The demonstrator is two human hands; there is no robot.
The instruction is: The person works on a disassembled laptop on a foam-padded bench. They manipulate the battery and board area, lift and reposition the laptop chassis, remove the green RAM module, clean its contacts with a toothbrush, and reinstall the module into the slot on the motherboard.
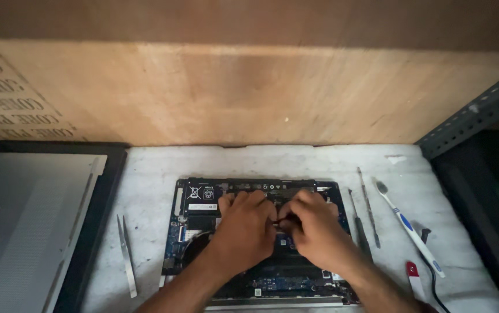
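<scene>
We have both hands down inside an opened laptop [203, 232], its back cover off and the boards bare. Our left hand [248, 229] lies over the middle of the machine, knuckles up and fingers curled downward. Our right hand [313, 229] sits just beside it, fingers bent the same way. The fingertips of the two hands meet at a small dark part [276, 223] between them; it is mostly covered, so we cannot tell whether either hand is pinching it or only pressing on it. Beyond our knuckles runs the laptop's far edge, with a black block bearing white marks off to the left of our left hand.

Left of our left forearm, on the pale table [151, 174], lie tweezers [126, 255], well apart from the laptop. Farther left sits a grey lid [23, 232] on a dark tray.

Right of our right hand lie two thin metal tools [365, 214] side by side, just beside the laptop. Past them is a white and blue toothbrush [409, 229], lying slantwise. Nearer us on that side is a small red and white thing [414, 278] beside a black cable [432, 278].

Beyond everything stands a wooden board [249, 93].
</scene>
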